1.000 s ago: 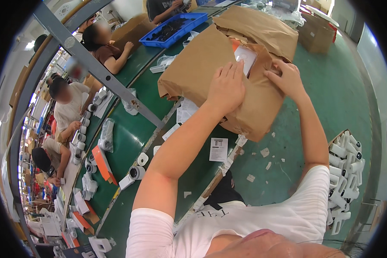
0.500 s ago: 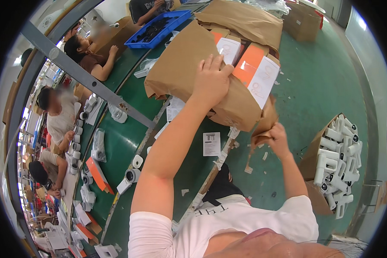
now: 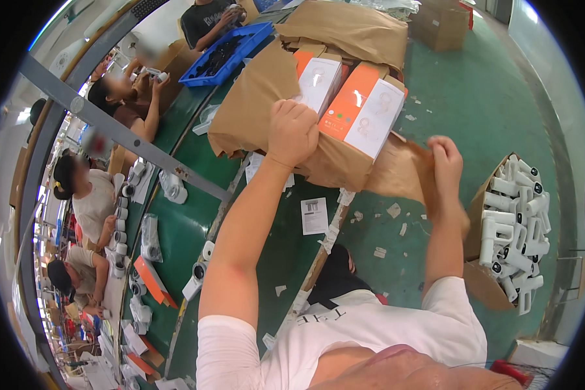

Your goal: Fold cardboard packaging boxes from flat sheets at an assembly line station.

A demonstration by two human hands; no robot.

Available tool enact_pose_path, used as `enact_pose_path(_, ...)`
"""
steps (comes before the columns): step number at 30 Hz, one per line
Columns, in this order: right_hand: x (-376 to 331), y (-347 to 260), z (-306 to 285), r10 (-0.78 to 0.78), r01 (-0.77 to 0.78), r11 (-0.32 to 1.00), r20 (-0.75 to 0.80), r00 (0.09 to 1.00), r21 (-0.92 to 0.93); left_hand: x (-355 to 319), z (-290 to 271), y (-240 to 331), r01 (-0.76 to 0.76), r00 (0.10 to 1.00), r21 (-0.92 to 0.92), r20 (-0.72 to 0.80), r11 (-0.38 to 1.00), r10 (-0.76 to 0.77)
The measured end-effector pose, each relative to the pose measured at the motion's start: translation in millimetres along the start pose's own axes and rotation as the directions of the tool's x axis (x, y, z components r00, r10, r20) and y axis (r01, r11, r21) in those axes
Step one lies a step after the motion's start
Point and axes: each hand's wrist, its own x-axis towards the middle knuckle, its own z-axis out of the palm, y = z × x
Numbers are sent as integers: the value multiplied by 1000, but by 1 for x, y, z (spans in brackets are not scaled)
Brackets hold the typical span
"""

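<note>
The brown kraft paper wrapping is torn wide across the top of the bundle, and the main risk, as I judge it, is that a hard tug on the long paper flap drags the exposed cartons along with it. The near orange-and-white box lies tilted at the opening, its lower end toward the person and the loose paper beside it, so a sudden rip could let it slide out toward the green floor, where paper scraps lie. The second orange-and-white box sits just to its left, partly under the paper, and could be scuffed or shifted by the same pull. The bundle lies at the edge of the green workbench; what bears its right side is hidden, so I cannot tell how steady it is. The left hand is curled into a loose fist, knuckles up, its fingers pressed together on the torn paper edge, right beside the left box. The right hand is bunched tight, out to the right of the cartons, clutching the far end of the flap; its exact finger placement is hard to make out, and the paper by the wrist is blurred.
</note>
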Motion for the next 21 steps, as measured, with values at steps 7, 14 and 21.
enact_pose_path(7, 29, -5, 77, 328, -592, 691, 550, 768, 415, -5, 5, 5, 116, 993, -115, 7, 987, -116)
enact_pose_path(14, 23, 32, 97, 197, -351, 575, 292, 936, 738, -82, -62, 18, -160, 935, 64, 331, 985, 131)
enact_pose_path(21, -11, 11, 95, 53, -128, 437, 116, 992, 891, -122, -66, 22, 109, 834, 206, 514, 972, -203)
